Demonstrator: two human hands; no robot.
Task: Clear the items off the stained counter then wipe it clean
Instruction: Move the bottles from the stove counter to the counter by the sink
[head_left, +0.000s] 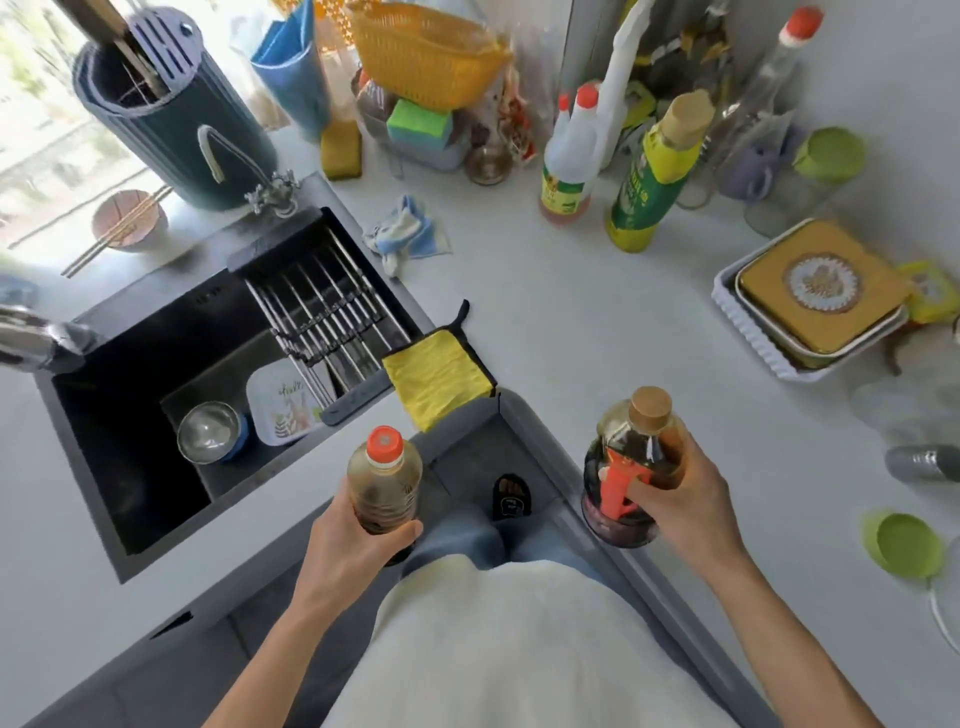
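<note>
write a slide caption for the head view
Left hand and right hand each lift a bottle off the counter.

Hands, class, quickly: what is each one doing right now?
Left hand: grips the orange-capped bottle.
Right hand: grips the dark bottle with the tan cap.

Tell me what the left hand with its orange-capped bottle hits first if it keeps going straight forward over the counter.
Likely the yellow cloth at the counter edge beside the sink, directly ahead of the left hand and its bottle. Height is unclear from this view, so it might pass above.
</note>
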